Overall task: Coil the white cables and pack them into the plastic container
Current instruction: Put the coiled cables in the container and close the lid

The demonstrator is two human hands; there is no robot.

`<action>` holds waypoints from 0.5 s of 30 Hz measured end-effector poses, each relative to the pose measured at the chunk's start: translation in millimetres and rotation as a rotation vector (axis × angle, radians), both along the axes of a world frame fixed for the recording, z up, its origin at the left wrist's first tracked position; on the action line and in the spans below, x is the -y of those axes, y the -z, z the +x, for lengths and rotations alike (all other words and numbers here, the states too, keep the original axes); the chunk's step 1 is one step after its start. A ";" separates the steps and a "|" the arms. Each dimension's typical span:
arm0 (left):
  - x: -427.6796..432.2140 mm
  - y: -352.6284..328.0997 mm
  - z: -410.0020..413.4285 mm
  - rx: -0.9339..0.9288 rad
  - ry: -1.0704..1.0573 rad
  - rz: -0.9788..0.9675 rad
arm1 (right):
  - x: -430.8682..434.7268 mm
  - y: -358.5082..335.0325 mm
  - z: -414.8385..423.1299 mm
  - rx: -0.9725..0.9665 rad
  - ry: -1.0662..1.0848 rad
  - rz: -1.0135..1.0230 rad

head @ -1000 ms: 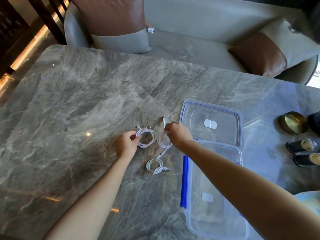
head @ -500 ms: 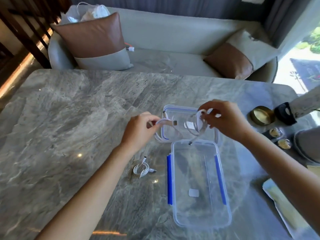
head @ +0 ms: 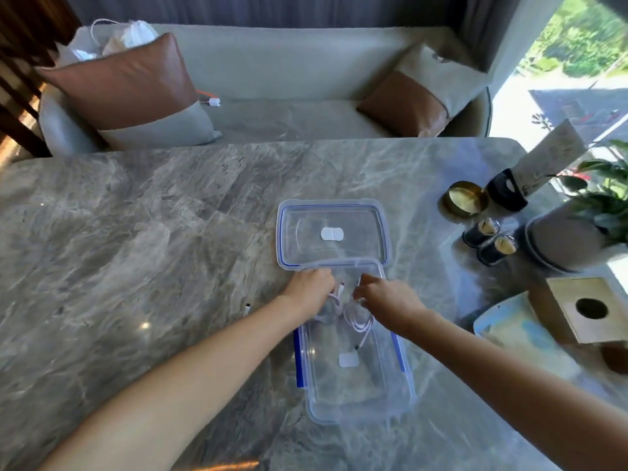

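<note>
A clear plastic container [head: 360,399] with blue side clips lies on the marble table in front of me. Its clear lid [head: 333,215] lies flat just beyond it. My left hand [head: 311,288] and my right hand [head: 385,300] both reach into the container's far end. Each hand holds a coiled white cable: the left coil [head: 334,299] is mostly hidden under the fingers, and the right coil [head: 358,322] hangs down inside with its plug end trailing toward the floor of the box. A third cable's plug [head: 247,309] peeks out beside my left forearm; the rest is hidden.
A brass dish [head: 464,198], two small dark jars [head: 489,241], a potted plant [head: 574,229], a card holder and a wooden tissue box [head: 588,309] crowd the table's right side. A sofa with cushions [head: 136,93] runs along the far edge of the marble table [head: 119,249].
Both hands lifted a coil each off the table, carried them over the lid and lowered them into the container. The view has tilted up and shifted.
</note>
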State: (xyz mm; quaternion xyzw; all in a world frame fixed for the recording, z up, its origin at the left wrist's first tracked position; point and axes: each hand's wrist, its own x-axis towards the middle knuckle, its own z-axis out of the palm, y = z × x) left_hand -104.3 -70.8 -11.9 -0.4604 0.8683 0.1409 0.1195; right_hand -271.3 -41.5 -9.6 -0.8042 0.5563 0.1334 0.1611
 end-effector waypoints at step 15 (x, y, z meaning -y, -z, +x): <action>-7.5 14.0 -0.1 -0.138 -0.129 0.079 | 7.1 14.5 23.9 -0.192 -0.080 0.143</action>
